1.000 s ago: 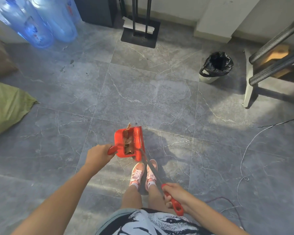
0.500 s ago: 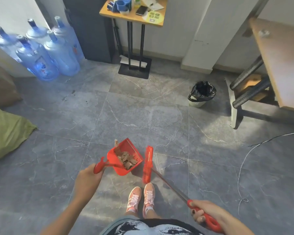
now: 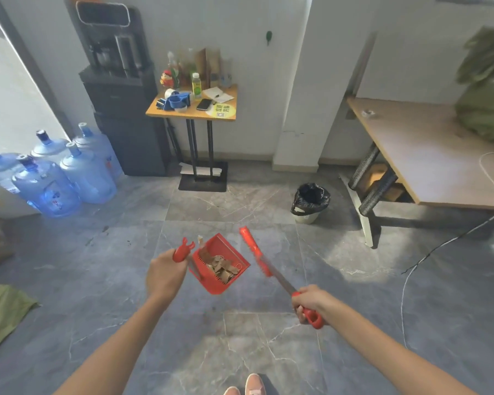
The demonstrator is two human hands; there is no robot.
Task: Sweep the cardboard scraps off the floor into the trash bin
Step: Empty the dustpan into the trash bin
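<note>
My left hand [image 3: 164, 276] grips the red handle of a red dustpan [image 3: 226, 253], lifted off the grey tiled floor. Brown cardboard scraps [image 3: 222, 268] lie piled inside the pan. My right hand [image 3: 307, 302] grips the red end of a broom handle; the broom [image 3: 254, 252] has a red head and points up and away, raised beside the pan on its right. The trash bin [image 3: 310, 202], lined with a black bag and open at the top, stands on the floor farther ahead and to the right, apart from both tools.
Several blue water jugs [image 3: 54, 175] stand at the left wall beside a dark water dispenser [image 3: 123, 109]. A small cluttered side table [image 3: 193, 109] is behind. A wooden desk [image 3: 428, 155] fills the right, with a cable [image 3: 439, 246] trailing across the floor. A green cloth [image 3: 0, 312] lies at left.
My view has tilted up from the floor to the room. Both hands have lifted the dustpan and broom higher and forward, and the broom head swung up to the right of the pan.
</note>
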